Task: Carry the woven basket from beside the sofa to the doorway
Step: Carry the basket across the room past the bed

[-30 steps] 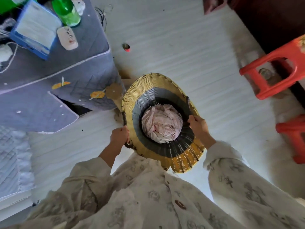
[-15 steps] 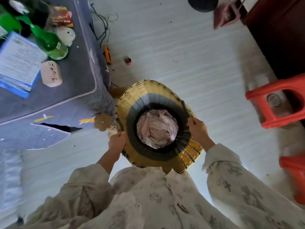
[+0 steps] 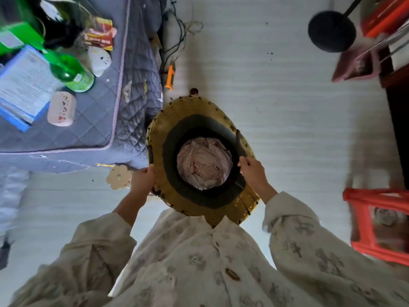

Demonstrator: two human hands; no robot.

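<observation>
Basket [image 3: 200,120] hangs between the two hands, straight ahead of the chest and close to the body, mouth up. Left hand [image 3: 141,180] closed on the near-left rim; right hand [image 3: 252,171] closed on the dark handle at the right rim. Grips sit roughly opposite each other across the mouth, so the load looks evenly shared; neither hand is clearly nearer. Rim reads slightly oval, long axis running from far-left to near-right, though the wide lens may cause that.

Inside, between the hands: a crumpled pinkish bag [image 3: 204,165] filling the bottom.

Judged lifted clear of the floor, but the base is hidden, so not certain.

Surface below: pale, bare floor [image 3: 287,107], open ahead of the hands. Left of the left hand, close by, the quilted grey sofa [image 3: 124,120] corner with a green bottle [image 3: 73,74] and clutter on it. Orange tool [image 3: 170,77] and loose cords [image 3: 177,34] lie beyond the basket's far rim. Right of the right hand, well apart, a red stool [image 3: 376,222].

No doorway in view; direction to it cannot be told. Carry seems early.
</observation>
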